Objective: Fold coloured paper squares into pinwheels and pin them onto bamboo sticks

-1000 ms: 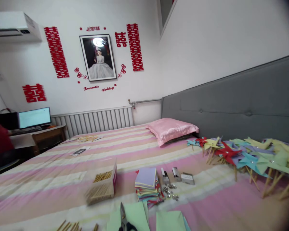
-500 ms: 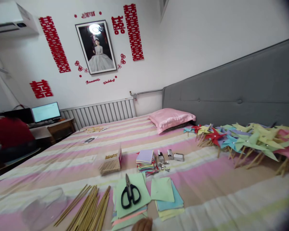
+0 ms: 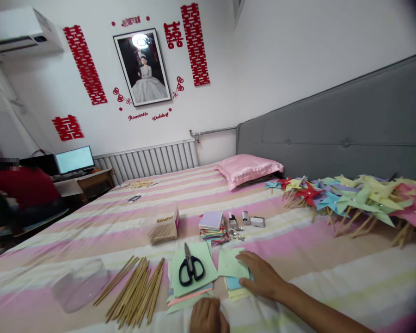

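My right hand (image 3: pixel 261 277) reaches in from the right, fingers and thumb apart. Its fingertips touch the right side of a light green paper square (image 3: pixel 230 263), which lies on blue and yellow sheets (image 3: pixel 236 294). My left hand (image 3: pixel 208 317) rests closed at the bottom edge; anything inside it is hidden. Just beyond it, black-handled scissors (image 3: pixel 190 270) lie on a stack of larger green paper (image 3: pixel 208 268) with other coloured sheets below. Thin wooden sticks (image 3: pixel 135 291) are spread to the left. Farther back stands a pile of small coloured paper squares (image 3: pixel 211 221).
Finished paper pinwheels (image 3: pixel 353 199) on sticks lie along the right, by the grey headboard (image 3: pixel 333 115). A clear box of sticks (image 3: pixel 164 226), small metal pieces (image 3: pixel 238 235), little boxes (image 3: pixel 257 222) and a clear plastic container (image 3: pixel 79 286) lie on the striped bed. A person in red (image 3: pixel 24 189) sits far left.
My right hand has come into view from the right and reached the green paper square. More of my closed left hand shows at the bottom. The view has shifted slightly.
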Demonstrator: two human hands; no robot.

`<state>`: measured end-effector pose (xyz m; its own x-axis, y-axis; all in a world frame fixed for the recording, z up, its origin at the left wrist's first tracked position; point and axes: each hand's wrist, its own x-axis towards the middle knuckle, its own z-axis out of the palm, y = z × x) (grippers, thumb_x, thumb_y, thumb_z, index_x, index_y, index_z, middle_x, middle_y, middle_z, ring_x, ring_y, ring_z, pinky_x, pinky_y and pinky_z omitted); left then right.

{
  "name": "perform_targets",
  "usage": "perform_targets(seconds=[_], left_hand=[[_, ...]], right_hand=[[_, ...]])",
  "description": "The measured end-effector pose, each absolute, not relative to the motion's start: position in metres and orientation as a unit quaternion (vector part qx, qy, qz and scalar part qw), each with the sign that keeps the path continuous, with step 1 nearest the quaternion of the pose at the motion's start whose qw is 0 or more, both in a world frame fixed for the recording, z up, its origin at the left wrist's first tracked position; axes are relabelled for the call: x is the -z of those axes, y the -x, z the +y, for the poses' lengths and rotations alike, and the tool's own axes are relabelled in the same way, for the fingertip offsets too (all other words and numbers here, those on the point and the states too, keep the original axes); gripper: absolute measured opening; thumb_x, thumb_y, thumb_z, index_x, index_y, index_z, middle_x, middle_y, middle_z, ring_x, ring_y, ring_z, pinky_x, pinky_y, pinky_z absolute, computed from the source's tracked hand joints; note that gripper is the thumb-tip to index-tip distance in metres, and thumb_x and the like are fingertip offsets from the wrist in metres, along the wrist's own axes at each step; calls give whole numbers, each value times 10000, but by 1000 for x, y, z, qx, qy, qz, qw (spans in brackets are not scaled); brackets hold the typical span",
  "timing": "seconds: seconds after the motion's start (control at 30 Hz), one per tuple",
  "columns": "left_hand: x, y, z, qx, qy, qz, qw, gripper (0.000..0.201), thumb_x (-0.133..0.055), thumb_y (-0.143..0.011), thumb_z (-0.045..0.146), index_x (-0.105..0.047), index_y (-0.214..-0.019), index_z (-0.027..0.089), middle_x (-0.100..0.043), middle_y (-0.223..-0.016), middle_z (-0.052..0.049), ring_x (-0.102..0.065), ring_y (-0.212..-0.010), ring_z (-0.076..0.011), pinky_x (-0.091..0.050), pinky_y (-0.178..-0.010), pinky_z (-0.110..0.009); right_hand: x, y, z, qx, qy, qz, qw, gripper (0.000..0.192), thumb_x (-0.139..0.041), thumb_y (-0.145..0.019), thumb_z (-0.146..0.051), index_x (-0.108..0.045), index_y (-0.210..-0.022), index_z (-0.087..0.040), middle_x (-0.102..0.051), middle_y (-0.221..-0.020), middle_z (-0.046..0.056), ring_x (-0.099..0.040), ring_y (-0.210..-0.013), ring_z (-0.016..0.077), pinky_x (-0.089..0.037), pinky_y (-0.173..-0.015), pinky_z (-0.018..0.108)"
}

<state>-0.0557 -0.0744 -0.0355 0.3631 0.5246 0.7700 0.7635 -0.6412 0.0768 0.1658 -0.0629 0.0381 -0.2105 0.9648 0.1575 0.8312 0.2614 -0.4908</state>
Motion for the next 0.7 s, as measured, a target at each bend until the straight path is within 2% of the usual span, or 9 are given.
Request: perform_targets(seconds=[0.1,0.33,0.53,0.7], left_hand=[[34,54,-76,387,816,-406,139,204,-410,-698,92,-553,-811,185,-579,-654,-53,-553,-653,-205,-420,-609,-342],[26,51,-86,362,816,-434,119,193,-402,-724,93,-550,-806,185,-557,-669,-52,-530,-681,-214,-398,-632,-357],[19,50,-89,342,815,-451,120,207,-394,-729,90,-570,-803,170,-571,-681,-66,-532,-701,-217,-399,-651,-351],[11,48,-94,297,816,-487,91,232,-381,-747,98,-598,-795,165,-590,-697,-79,-537,-729,-219,-393,-680,-346]], right_hand=[[-28,-161,-60,-139,599,-762,205,639,-556,-679,-363,-437,-1257,-119,-422,-1320,147,-366,-1212,270,-294,-996,362],[-26,-149,-65,-83,609,-768,181,402,-433,-795,-243,-486,-1188,-179,-567,-1140,126,-515,-1042,268,-381,-865,386],[-29,-147,-63,-51,595,-786,159,270,-373,-839,-252,-579,-990,-166,-635,-953,135,-575,-894,283,-396,-765,393],[-27,-151,-58,-58,596,-783,166,269,-365,-850,-281,-599,-933,-177,-647,-937,122,-585,-885,270,-385,-750,361]])
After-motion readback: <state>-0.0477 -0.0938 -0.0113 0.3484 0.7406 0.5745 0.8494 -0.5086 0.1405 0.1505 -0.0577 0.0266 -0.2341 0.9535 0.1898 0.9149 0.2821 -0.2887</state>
